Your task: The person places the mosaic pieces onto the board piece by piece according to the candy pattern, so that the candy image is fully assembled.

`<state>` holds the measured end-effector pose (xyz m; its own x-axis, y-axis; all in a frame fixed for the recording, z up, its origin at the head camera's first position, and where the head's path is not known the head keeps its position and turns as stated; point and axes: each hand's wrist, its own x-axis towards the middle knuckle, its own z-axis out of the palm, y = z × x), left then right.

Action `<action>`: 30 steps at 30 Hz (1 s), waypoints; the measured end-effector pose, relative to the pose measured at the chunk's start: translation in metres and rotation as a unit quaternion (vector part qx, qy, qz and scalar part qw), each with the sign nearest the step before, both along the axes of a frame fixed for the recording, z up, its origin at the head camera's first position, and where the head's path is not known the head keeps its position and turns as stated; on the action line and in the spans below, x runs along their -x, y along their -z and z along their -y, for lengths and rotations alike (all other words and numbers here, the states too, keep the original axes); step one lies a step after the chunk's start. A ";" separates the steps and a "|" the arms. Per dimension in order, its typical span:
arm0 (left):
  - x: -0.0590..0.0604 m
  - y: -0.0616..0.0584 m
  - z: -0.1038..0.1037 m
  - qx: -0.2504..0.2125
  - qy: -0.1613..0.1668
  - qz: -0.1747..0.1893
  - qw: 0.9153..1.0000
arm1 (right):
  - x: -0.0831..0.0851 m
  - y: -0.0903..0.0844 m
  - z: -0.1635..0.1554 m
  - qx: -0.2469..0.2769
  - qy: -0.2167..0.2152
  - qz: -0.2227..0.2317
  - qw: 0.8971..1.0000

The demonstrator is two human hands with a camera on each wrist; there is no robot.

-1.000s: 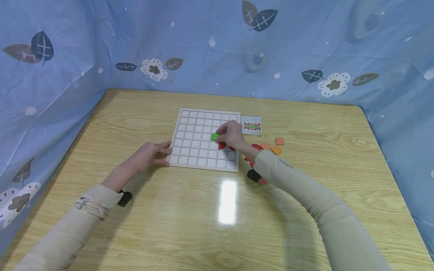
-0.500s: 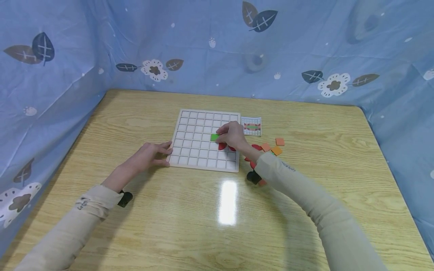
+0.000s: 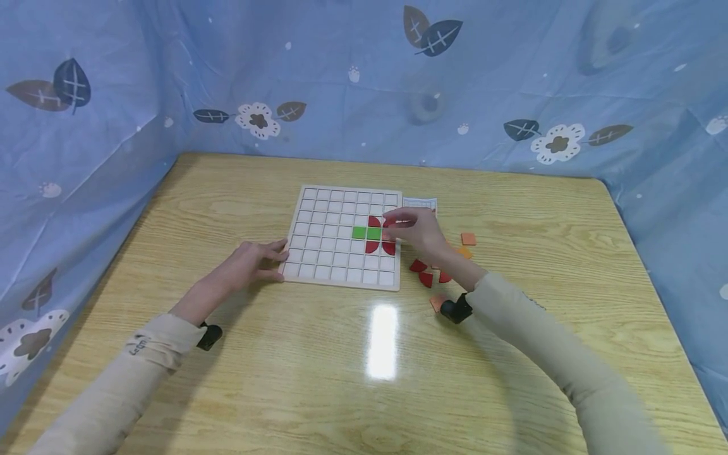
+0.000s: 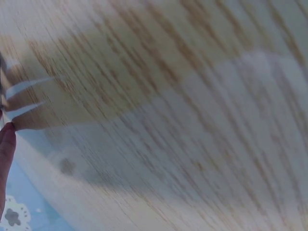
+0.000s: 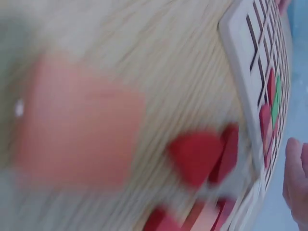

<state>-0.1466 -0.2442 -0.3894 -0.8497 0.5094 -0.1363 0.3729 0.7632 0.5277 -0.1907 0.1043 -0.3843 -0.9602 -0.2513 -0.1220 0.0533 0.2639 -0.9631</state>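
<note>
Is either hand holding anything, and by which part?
No hold shows: the left hand touches the left edge of the grid board; nothing is visible in the right hand.

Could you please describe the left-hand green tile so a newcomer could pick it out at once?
On the wooden table, find the white gridded board that the left hand touches. Right of the board's centre, the left-hand green tile lies beside one green neighbour. It has bare cells above and below, whereas the neighbour has red pieces there.
</note>
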 end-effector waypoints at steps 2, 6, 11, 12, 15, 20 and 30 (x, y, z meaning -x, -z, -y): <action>0.000 -0.001 -0.001 -0.003 -0.001 0.001 1.000 | -0.002 -0.002 -0.015 0.010 0.008 0.002 1.000; 0.000 -0.002 -0.002 -0.004 -0.002 0.002 1.000 | -0.007 -0.004 -0.046 -0.004 0.019 0.004 1.000; 0.000 0.000 -0.002 -0.001 -0.004 0.003 1.000 | -0.015 -0.001 -0.082 -0.010 0.017 0.003 1.000; 0.000 0.000 -0.002 -0.002 -0.001 0.001 1.000 | -0.018 0.000 -0.089 -0.012 0.013 0.001 1.000; -0.001 0.001 -0.002 -0.002 0.000 -0.004 1.000 | -0.027 0.003 -0.109 -0.009 -0.005 0.002 1.000; -0.001 0.001 -0.002 -0.001 0.002 -0.009 1.000 | -0.051 0.009 -0.138 -0.003 -0.014 0.023 1.000; -0.001 -0.001 -0.003 0.007 0.000 -0.004 1.000 | -0.113 0.025 -0.173 -0.043 -0.014 0.031 0.998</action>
<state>-0.1457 -0.2411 -0.3881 -0.8503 0.5084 -0.1364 0.3778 0.7699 0.5144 -0.0776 0.2770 -0.4093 -0.9426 -0.2648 -0.2034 0.1036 0.3472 -0.9321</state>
